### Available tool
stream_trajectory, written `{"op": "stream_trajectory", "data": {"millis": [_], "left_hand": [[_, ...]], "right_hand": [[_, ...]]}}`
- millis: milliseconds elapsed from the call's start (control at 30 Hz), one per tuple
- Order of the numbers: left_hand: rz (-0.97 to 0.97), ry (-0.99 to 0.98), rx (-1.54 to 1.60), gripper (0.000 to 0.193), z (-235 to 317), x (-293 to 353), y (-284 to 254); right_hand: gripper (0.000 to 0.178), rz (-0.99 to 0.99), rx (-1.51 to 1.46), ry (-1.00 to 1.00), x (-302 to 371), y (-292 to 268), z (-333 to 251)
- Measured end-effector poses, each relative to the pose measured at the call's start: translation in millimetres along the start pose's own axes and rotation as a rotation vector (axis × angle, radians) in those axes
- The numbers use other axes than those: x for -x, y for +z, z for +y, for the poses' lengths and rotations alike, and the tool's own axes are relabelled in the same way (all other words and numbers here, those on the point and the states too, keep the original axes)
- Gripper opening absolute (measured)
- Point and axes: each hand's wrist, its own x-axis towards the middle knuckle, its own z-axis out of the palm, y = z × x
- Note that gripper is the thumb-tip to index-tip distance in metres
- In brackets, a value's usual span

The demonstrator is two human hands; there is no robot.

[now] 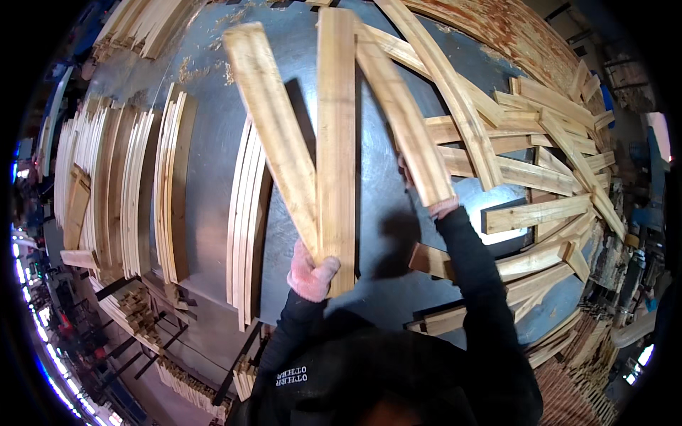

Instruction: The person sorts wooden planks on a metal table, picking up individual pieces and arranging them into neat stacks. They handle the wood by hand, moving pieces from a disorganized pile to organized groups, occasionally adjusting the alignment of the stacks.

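Observation:
My left hand [312, 275], in a pale pink glove, is closed round the lower ends of two wooden boards. One, a slanted board [273, 128], leans away to the upper left. The other, a straight board [336, 142], points directly away from me, its face toward me. My right hand [444, 206], also gloved, grips the near end of a third board [405, 113]; that board hides most of the fingers. The third board's far end comes close to the top of the straight one. Beneath them lies a grey-blue metal table [291, 213].
Left on the table stand rows of boards on edge, among them a near row [245, 220] and a farther row [170, 184]. A loose heap of boards [540, 174] covers the right side. Stacked timber [135, 305] sits below the table's left front edge. Wood shavings [192, 71] lie at the back.

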Motion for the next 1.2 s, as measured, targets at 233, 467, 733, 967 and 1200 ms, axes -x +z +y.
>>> {"op": "stream_trajectory", "data": {"millis": [233,467,733,967,1200], "left_hand": [[-0.023,0.039,0.075,0.05,-64,17,-1],[-0.111,-0.062,0.142,0.056,-68,12,2],[-0.207,-0.084,0.485,0.054,-82,-17,46],[-0.046,-0.19,0.086,0.052,-73,-30,54],[0.075,-0.085,0.111,0.051,-65,-26,37]], "right_hand": [[0.028,0.496,0.493,-0.193,28,41,-6],[0.073,0.488,2.205,-0.793,30,61,-74],[0.063,-0.062,1.448,-0.176,84,72,-40],[0.09,0.592,2.272,-0.757,2,21,-72],[0.072,0.404,2.309,-0.576,-75,-1,-179]]}}
